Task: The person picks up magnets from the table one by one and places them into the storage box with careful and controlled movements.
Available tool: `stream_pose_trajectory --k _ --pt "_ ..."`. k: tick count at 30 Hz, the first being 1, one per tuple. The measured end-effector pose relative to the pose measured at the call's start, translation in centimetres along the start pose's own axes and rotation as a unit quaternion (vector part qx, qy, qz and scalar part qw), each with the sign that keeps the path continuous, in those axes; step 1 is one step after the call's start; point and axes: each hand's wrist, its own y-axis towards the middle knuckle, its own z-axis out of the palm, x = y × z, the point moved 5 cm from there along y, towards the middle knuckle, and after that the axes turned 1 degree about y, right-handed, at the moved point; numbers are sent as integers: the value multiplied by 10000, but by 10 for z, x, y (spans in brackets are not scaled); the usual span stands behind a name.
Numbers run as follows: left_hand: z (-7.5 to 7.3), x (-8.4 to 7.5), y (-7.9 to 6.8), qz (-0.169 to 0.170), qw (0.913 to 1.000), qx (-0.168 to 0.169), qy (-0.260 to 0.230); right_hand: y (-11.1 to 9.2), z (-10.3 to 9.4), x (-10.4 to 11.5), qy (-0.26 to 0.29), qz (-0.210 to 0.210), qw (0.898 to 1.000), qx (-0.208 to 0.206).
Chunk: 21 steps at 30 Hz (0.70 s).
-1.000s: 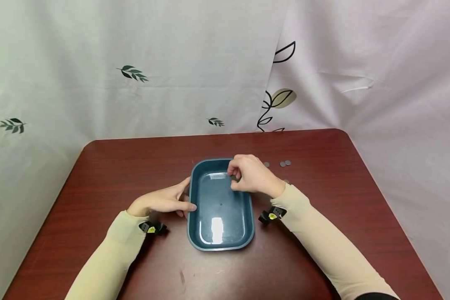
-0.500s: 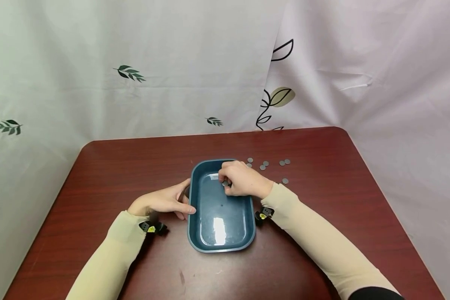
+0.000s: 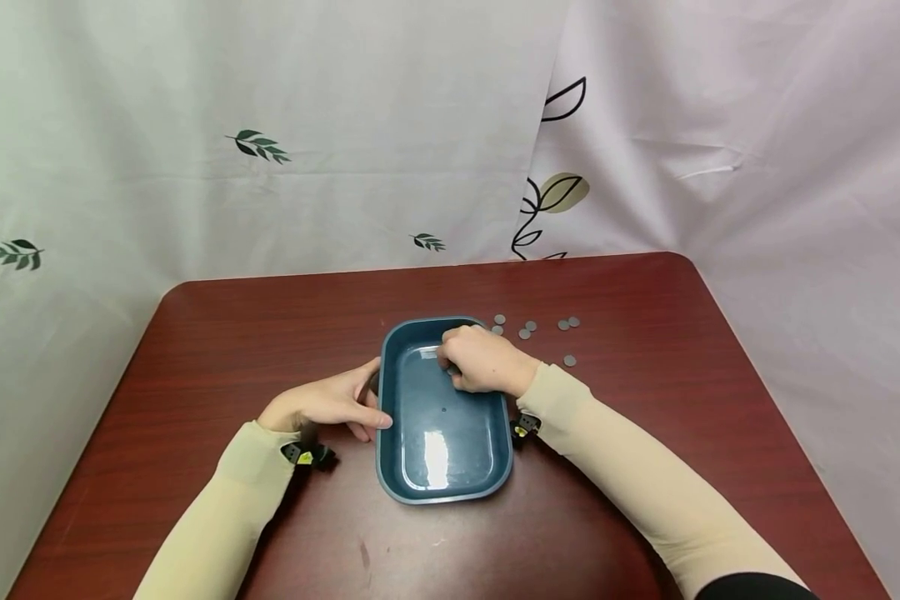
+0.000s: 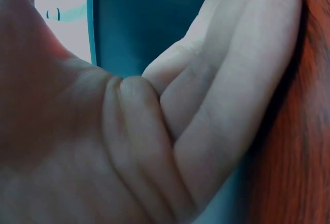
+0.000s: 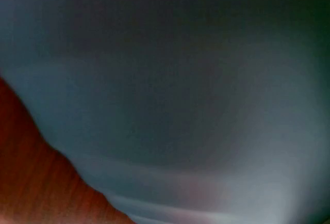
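A blue-grey rectangular plastic tray stands on the table in the head view. My left hand holds its left side, thumb over the rim and fingers against the outer wall. The left wrist view has those fingers close up beside the tray wall. Over the tray's right rim reaches my right hand, its curled fingers low inside; they pinch a small grey coin, mostly hidden. The right wrist view is filled by the blurred tray wall.
Several grey coins lie on the dark red table beyond the tray's right side, among them a pair and a single coin nearer my right sleeve. White patterned cloth hangs behind the table.
My right hand has moved left and down into the tray with the coin, uncovering coins on the table behind it. My left hand stays on the tray's left side.
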Motion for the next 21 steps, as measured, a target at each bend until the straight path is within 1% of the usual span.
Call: stream_pose_trajectory --k 7,14,21 --pt "0 0 1 -109 9999 -49 35 -1 -1 1 -87 -53 9999 -25" --pt "0 0 1 -29 10000 13 -9 0 -1 2 -112 -90 9999 14" --pt "0 1 0 -56 10000 -25 -2 0 -1 2 -159 -105 9998 33"
